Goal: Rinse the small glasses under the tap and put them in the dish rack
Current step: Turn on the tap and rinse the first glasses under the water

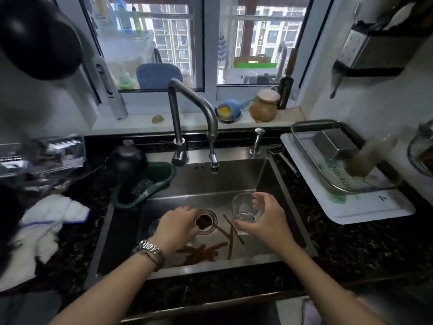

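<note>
Two hands are down in the stainless sink [262, 177], with the drain [206, 222] as the handy landmark. Right hand [264, 221], just right of the drain, is wrapped around a small clear glass [244, 211]; fingers curl over the rim and the thumb presses the side, so the glass sits tilted, mouth toward the back left. It's held above the sink floor, lower than the faucet spout [213, 164] and a bit to the right of it. Can't see any water running.

Left hand [178, 227] sits just left of the drain, fingers bent down over its edge, a metal wristwatch [150, 250] on the wrist. Honestly can't tell if it's gripping anything. A second small glass [153, 227] peeks out right beside that hand on its left side, on the sink floor, mostly hidden.

Brown sticks [230, 235] lie scattered on the sink floor, right of the drain and toward the front.

Back left of the drain, a green corner strainer basket [164, 178] hangs on the sink's edge. Far right of the drain, on the dark tabletop [328, 240], a metal dish rack [328, 146] stands on a white tray [375, 209]. Far left, a white cloth [46, 221] is bunched on the tabletop.
</note>
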